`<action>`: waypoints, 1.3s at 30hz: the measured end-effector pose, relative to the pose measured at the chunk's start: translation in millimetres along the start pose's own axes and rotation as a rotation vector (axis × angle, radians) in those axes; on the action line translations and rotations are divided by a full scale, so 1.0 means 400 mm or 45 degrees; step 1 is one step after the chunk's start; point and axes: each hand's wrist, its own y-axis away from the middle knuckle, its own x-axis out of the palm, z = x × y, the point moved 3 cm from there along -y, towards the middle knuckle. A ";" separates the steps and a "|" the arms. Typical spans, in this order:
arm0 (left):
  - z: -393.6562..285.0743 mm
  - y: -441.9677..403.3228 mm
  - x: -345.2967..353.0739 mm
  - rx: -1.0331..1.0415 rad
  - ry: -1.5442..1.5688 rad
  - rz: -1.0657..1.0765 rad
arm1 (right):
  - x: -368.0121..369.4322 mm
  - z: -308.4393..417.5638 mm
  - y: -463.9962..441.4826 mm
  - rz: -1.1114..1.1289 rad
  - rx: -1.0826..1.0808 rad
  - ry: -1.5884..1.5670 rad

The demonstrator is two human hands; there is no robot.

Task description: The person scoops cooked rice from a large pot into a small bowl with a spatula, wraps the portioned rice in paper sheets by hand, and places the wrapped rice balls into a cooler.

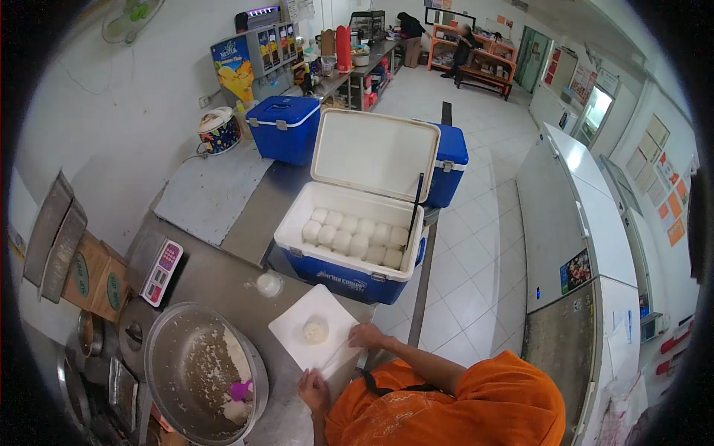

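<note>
Some light, even tension should keep the white mound [315,331], at the centre of the white paper [339,310], from sliding: right grip [364,336] pinching its three-o'clock corner, left grip [313,389] at six, closure unclear.

right hand [366,336]: bent at the fingers, reached out a bit further
right forearm [424,363]: angled in across the front
left hand [314,390]: kinda curled, closer in
left forearm [319,424]: just a short bit showing
</note>
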 end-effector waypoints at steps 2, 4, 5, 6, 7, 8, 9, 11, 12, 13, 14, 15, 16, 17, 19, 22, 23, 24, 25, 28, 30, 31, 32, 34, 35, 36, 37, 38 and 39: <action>-0.001 -0.001 -0.002 0.026 0.008 0.005 | 0.012 -0.012 -0.003 -0.028 -0.007 0.013; -0.016 -0.007 -0.012 0.039 0.024 0.015 | 0.015 -0.015 -0.004 -0.028 0.029 0.024; -0.012 -0.006 -0.009 0.031 0.023 0.010 | 0.016 -0.018 -0.006 -0.015 0.055 -0.006; -0.009 -0.008 -0.004 0.022 0.022 0.005 | 0.012 -0.016 -0.006 -0.001 0.082 -0.037; -0.006 -0.006 -0.002 0.012 0.020 0.001 | 0.009 -0.013 -0.005 0.014 0.109 -0.067; -0.005 -0.001 -0.004 0.039 0.008 0.002 | 0.008 -0.008 0.000 0.028 0.098 -0.039; -0.014 -0.007 -0.009 0.068 -0.001 -0.001 | 0.003 -0.004 0.001 0.040 0.085 -0.008; -0.007 -0.014 -0.005 0.120 0.070 0.013 | -0.011 0.002 -0.003 0.054 -0.006 -0.007; 0.021 -0.023 0.011 0.136 0.152 0.030 | -0.020 -0.003 -0.010 0.064 -0.083 -0.036; 0.060 -0.005 0.023 0.131 0.227 0.054 | -0.014 -0.015 -0.004 0.095 -0.155 -0.075; 0.106 0.012 0.044 0.148 -0.125 -0.002 | 0.017 -0.057 -0.014 -0.142 -0.776 0.404; 0.096 -0.021 0.028 -0.011 0.221 0.108 | -0.013 -0.039 -0.014 -0.086 -0.110 -0.101; -0.012 -0.086 -0.022 0.074 0.044 -0.071 | -0.049 -0.017 -0.027 -0.197 -0.123 -0.118; -0.035 -0.129 -0.037 -0.035 0.009 -0.050 | -0.087 0.001 -0.064 -0.199 -0.187 -0.111; 0.049 -0.182 -0.001 -0.165 0.184 -0.098 | -0.101 0.021 -0.138 -0.323 -0.584 -0.057; 0.069 -0.272 0.012 -0.702 0.411 -0.109 | -0.121 0.074 -0.191 -0.336 -0.216 -0.470; 0.128 -0.258 0.059 -0.781 0.568 -0.117 | -0.114 0.074 -0.190 -0.242 -0.105 -0.545; 0.135 -0.259 0.076 -0.849 0.732 -0.122 | -0.116 0.065 -0.188 -0.158 0.008 -0.614; 0.137 -0.247 0.083 -0.854 0.750 -0.114 | -0.118 0.054 -0.178 -0.075 0.129 -0.682; 0.120 -0.258 0.086 -0.821 0.859 -0.150 | -0.115 0.039 -0.184 -0.216 0.112 -0.511; 0.121 -0.269 0.092 -0.771 0.989 -0.234 | -0.100 0.028 -0.203 -0.285 0.221 -0.689; 0.133 -0.268 0.102 -0.805 0.894 -0.218 | -0.097 0.024 -0.208 -0.320 0.277 -0.781; 0.143 -0.265 0.111 -0.839 0.797 -0.200 | -0.099 0.023 -0.209 -0.290 0.250 -0.543; 0.134 -0.259 0.108 -0.772 0.431 -0.289 | -0.104 0.010 -0.211 -0.232 0.192 -0.067; 0.118 -0.258 0.105 -0.656 0.166 -0.397 | -0.113 0.008 -0.207 -0.440 0.130 -0.153; 0.087 -0.264 0.096 -0.530 -0.092 -0.501 | -0.122 0.027 -0.185 -0.654 0.068 -0.236; 0.024 -0.276 0.067 -0.303 -0.274 -0.341 | -0.129 0.035 -0.156 -0.871 0.006 -0.313; -0.039 -0.279 0.043 -0.067 -0.446 -0.186 | -0.128 0.014 -0.142 -0.861 0.181 -0.272; -0.063 -0.264 0.070 0.137 -0.441 0.021 | -0.121 -0.023 -0.124 -0.860 0.361 -0.230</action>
